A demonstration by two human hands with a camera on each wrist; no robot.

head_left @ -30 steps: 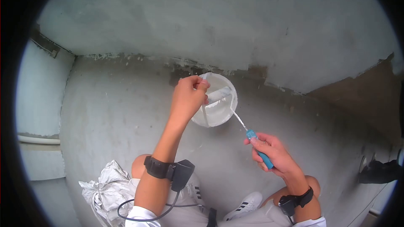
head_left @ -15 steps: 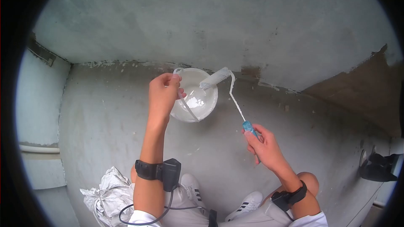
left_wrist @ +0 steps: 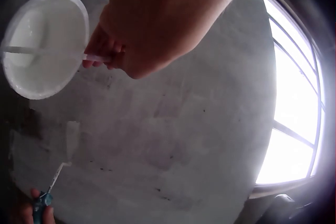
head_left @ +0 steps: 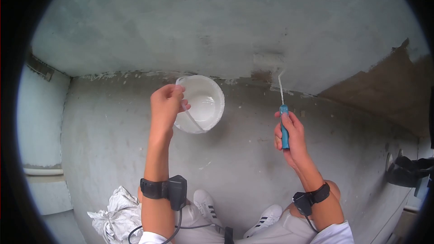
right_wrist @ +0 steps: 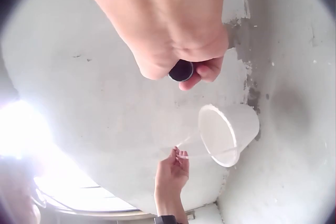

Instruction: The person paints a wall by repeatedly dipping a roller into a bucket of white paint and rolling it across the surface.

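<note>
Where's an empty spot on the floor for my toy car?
There's bare floor between the bucket, the shoes, the left arm and the right arm. Another patch lies between the left arm, the side wall and the white bundle. It's crowded where the left hand holds the bucket's handle and the right hand grips the roller.

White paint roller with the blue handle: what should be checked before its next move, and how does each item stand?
1. Roller handle gripped by the right hand: ok.
2. White round bucket held by its pale curved handle in the left hand: ok.
3. Glossy white liquid in the bucket: ok.
4. Brown wall patch just below the roller covered: not ok, brown shows.
5. Firm roller pressure on the grey wall: cannot tell.
</note>
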